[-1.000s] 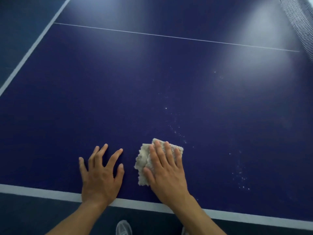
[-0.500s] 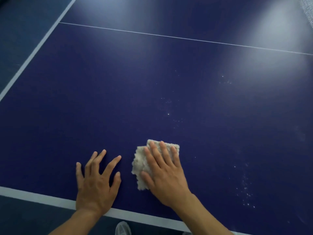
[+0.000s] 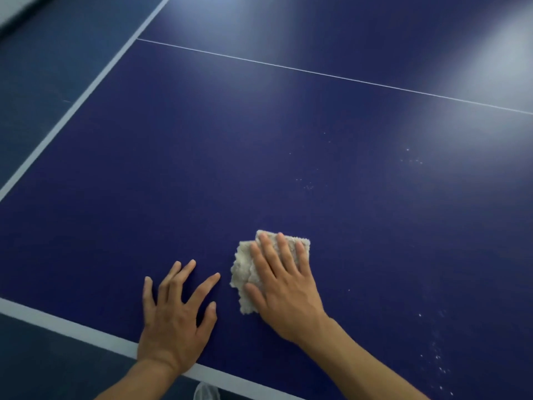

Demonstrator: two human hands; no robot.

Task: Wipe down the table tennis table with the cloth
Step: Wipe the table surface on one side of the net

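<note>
The right hand (image 3: 284, 290) is laid flat on the cloth (image 3: 243, 272), fingers straight, pressing it onto the table (image 3: 202, 168) rather than clutching it. Just left of the cloth, the left hand (image 3: 176, 321) is spread open on the bare surface. Pale specks (image 3: 438, 356) are scattered right of the cloth, and the white edge stripe (image 3: 72, 327) is seen nearer than the cloth.

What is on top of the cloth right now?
The right hand presses flat on the cloth, which lies on the blue table. The table surface beneath the cloth is hidden.
</note>
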